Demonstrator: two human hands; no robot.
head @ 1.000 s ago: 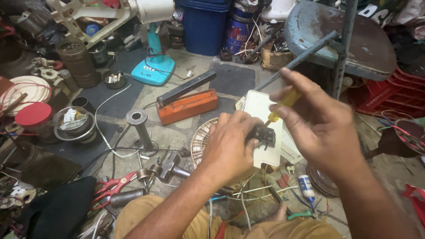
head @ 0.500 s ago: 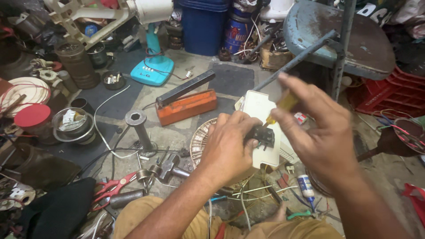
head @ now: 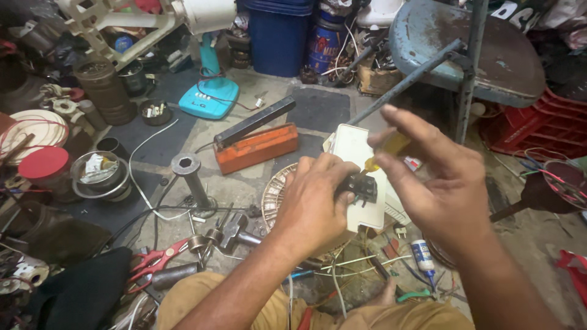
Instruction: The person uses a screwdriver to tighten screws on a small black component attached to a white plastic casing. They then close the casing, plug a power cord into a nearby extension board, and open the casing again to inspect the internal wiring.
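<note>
**Poking at a little black part on the workshop floor**

So I was sat on the floor with my left hand curled tight around a small black plastic part, fingers closed on it and holding it just above a white rectangular plastic casing that leaned over a round ribbed fan grille. My right hand was pinching a yellow-handled screwdriver between thumb and fingertips, the other fingers fanned out a bit, and the tip pointed down into the black part. I couldn't really tell how deep the tip sat, since my own fingers hid it.

Stuff around me: an orange metal block with a black bar on top lay just past the casing, and a grey steel pipe stub on a flange stood upright to the left of it. Red-handled pliers lay near my left knee, next to a couple of metal hammers or fittings. A small white tube with a blue cap lay on the floor under my right wrist. Further back were a turquoise fan base, a dark blue plastic bin and a worn blue-grey round metal stool, with a red plastic crate off to the right.
</note>
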